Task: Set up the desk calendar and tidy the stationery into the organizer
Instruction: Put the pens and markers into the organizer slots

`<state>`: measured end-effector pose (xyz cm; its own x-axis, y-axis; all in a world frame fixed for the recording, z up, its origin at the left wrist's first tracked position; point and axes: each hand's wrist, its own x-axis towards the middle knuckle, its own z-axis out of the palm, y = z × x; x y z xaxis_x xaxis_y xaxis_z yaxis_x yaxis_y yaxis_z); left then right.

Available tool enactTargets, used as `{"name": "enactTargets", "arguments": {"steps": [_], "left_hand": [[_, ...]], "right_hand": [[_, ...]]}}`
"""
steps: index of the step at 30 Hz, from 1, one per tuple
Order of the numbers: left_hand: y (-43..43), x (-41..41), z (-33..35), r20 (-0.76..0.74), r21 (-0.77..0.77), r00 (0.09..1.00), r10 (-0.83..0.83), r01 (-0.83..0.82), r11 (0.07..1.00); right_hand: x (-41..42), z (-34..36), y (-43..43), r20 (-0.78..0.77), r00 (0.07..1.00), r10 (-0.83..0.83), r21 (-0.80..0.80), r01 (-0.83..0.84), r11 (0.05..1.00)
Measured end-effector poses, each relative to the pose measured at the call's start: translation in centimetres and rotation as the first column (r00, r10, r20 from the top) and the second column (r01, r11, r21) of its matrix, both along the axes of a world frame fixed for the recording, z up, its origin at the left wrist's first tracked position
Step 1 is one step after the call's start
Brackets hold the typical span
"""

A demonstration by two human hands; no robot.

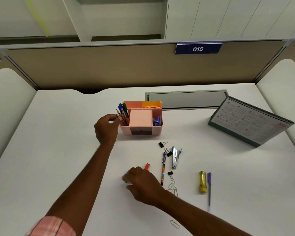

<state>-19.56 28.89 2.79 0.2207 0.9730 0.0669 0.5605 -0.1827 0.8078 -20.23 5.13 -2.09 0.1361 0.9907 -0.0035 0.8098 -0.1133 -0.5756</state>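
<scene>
The left hand (107, 127) pinches the top of a pencil (119, 114) at the left edge of the pink organizer (141, 129), whose left compartment already holds several pens and markers (123, 109); that slot looks crowded, so pushing the pencil in at a slant could wedge it against the others or lever one out, and a sideways shove might slide or tip the light organizer on the surface (58, 150); the right hand (140, 182) curls over a small item near the front, an orange piece (147, 166) showing beyond the knuckles and something bluish at the fingertips, but I cannot tell whether it truly grips anything or only covers it; a loose grasp there could drop it or sweep it toward the paper clips (173, 189) beside the wrist, scattering them; the forearm lies close to the patterned pen (163, 169), the stapler (174, 157) and the binder clips (162, 144), any of which could roll or be nudged as the arm lifts; the yellow highlighter (203, 182) and purple pen (209, 189) lie further right, still to be gathered; the desk calendar (249, 121) stands upright at the right rear, well apart from both hands, and seems safe unless a wide reach clips it.
</scene>
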Motion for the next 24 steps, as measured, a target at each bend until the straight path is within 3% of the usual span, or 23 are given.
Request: {"name": "enactTargets", "arguments": {"steps": [10, 14, 18, 24], "left_hand": [[-0.3, 0.2, -1.1, -0.008, -0.009, 1.000, -0.005, 0.005, 1.000], [-2.1, -0.2, 0.0, 0.119, -0.064, 0.992, 0.044, -0.037, 0.997], [-7.9, -1.0, 1.9, 0.214, -0.087, 0.977, -0.007, 0.027, 0.996], [-16.2, -2.8, 1.2, 0.257, -0.335, 0.956, -0.143, 0.227, 0.914]], "right_hand": [[1.8, 0.1, -3.6, -0.011, 0.994, -0.106, 0.017, 0.106, 0.994], [3.8, 0.3, -6.0, -0.035, 0.971, -0.238, 0.002, 0.238, 0.971], [6.3, 0.3, -8.9, -0.041, 0.875, -0.482, -0.042, 0.481, 0.876], [9.3, 0.8, -15.1, 0.117, 0.650, -0.751, -0.083, 0.760, 0.644]]}}
